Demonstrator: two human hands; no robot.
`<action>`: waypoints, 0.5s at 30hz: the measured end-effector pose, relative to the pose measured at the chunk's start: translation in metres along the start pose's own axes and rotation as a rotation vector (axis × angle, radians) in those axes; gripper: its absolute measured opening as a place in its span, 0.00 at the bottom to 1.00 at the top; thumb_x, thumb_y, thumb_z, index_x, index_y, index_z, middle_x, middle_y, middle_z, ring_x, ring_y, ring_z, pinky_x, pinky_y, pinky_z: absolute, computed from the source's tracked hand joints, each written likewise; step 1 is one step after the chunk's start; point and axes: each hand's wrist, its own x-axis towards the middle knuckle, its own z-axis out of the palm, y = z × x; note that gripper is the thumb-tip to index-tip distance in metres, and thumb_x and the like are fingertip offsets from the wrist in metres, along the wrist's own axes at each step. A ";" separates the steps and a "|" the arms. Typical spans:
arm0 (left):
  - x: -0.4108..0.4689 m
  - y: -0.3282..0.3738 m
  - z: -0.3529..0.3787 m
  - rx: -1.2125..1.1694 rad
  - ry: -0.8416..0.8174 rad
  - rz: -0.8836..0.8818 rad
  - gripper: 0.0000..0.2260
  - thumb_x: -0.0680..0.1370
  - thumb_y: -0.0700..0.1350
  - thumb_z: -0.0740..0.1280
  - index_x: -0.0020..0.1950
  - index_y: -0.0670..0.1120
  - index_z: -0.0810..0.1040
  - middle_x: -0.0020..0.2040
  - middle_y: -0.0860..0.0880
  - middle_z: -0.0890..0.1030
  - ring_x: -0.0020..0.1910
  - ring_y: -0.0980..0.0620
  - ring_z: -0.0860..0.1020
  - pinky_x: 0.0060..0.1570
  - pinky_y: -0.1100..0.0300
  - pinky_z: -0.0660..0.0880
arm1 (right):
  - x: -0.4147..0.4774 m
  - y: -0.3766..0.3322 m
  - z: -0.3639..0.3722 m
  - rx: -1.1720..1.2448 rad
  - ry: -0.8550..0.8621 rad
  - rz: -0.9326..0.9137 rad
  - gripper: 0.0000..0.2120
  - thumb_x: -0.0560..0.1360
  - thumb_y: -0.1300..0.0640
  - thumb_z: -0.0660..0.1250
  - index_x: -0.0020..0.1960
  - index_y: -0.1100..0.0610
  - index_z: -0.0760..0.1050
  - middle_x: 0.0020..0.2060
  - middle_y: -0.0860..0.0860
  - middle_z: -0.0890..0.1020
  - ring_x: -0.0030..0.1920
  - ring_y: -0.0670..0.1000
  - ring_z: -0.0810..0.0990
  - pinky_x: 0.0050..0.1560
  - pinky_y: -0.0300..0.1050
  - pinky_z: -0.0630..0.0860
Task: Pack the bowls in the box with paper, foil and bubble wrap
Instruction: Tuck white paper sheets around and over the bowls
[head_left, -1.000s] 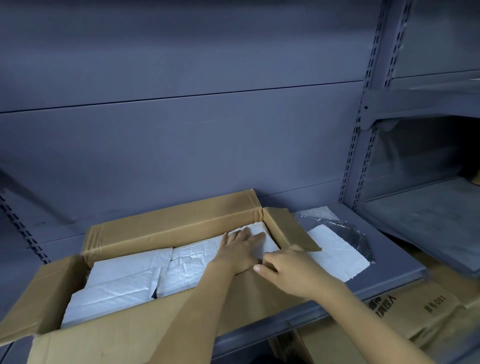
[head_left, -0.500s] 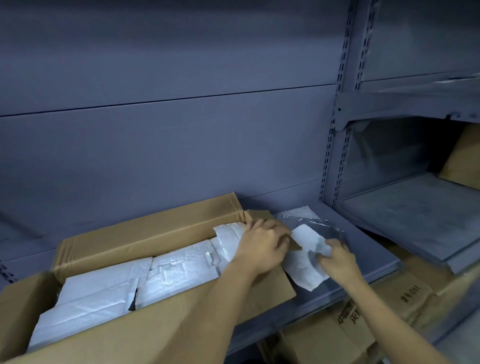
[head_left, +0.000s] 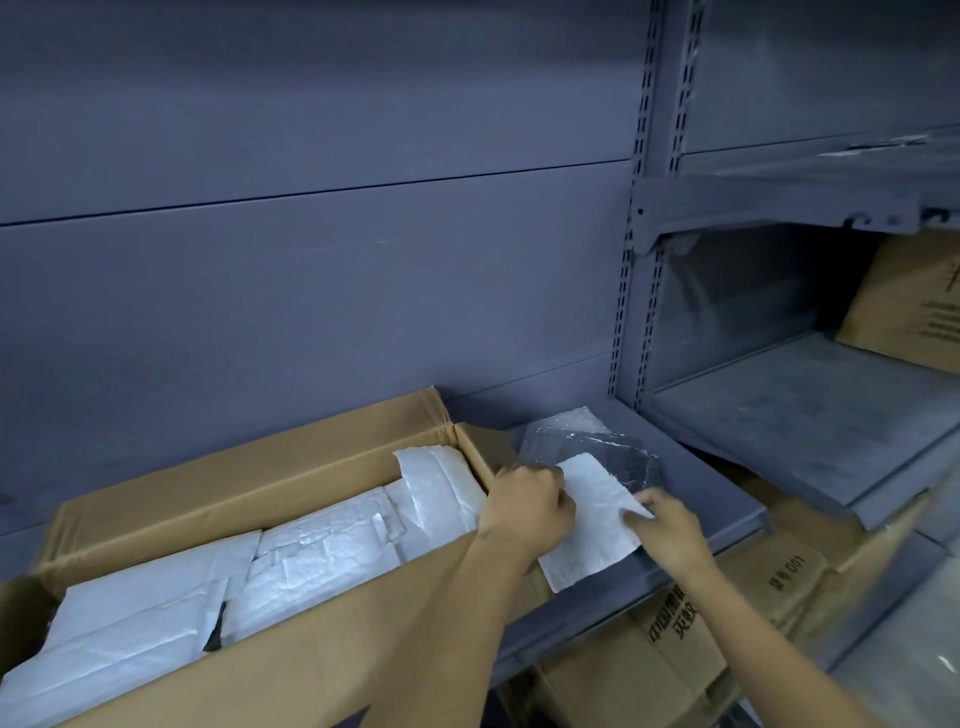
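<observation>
Head view, and my left hand (head_left: 527, 506) is curled over at the right end of the box (head_left: 291, 670), fingers bent down onto the near edge of the white paper sheet (head_left: 589, 525) lying on the shelf (head_left: 701, 493); whether they actually pinch it I cannot tell, the knuckles cover the contact. My right hand (head_left: 667, 530) is half closed, fingertips pressed on the sheet's right corner, thumb tucked under and out of sight. The paper lies just beside the box, and behind it a crinkled square of foil (head_left: 623, 457) lies flat with a bit of bubble wrap (head_left: 571, 423) poking out at the back (hard to say where one ends and the other starts). Inside the box, white wrapped bundles (head_left: 322, 545) fill the space from end to end; any bowls are hidden under the wrapping. My left forearm crosses the box's front wall, and the box's left end runs off the frame. Below the shelf, more cartons (head_left: 675, 639) with printed lettering, partly cut off
</observation>
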 end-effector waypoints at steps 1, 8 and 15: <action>0.000 -0.001 0.000 -0.071 0.018 -0.019 0.13 0.77 0.44 0.57 0.52 0.39 0.78 0.49 0.40 0.81 0.49 0.40 0.77 0.51 0.56 0.68 | -0.004 -0.007 -0.004 0.079 0.022 -0.037 0.03 0.75 0.59 0.64 0.46 0.59 0.74 0.41 0.55 0.79 0.45 0.56 0.76 0.45 0.48 0.72; -0.011 -0.007 -0.020 -0.802 0.164 -0.198 0.13 0.79 0.41 0.60 0.63 0.44 0.74 0.59 0.48 0.78 0.58 0.55 0.74 0.54 0.71 0.67 | -0.035 -0.085 -0.042 0.325 0.312 -0.338 0.02 0.77 0.60 0.60 0.48 0.57 0.72 0.40 0.52 0.77 0.38 0.50 0.72 0.37 0.38 0.68; -0.062 -0.059 -0.076 -1.195 0.403 -0.459 0.11 0.80 0.47 0.61 0.62 0.53 0.68 0.62 0.52 0.75 0.60 0.54 0.75 0.63 0.62 0.71 | -0.078 -0.166 0.005 0.662 -0.064 -0.485 0.06 0.75 0.59 0.63 0.47 0.49 0.71 0.47 0.60 0.79 0.45 0.61 0.77 0.48 0.59 0.76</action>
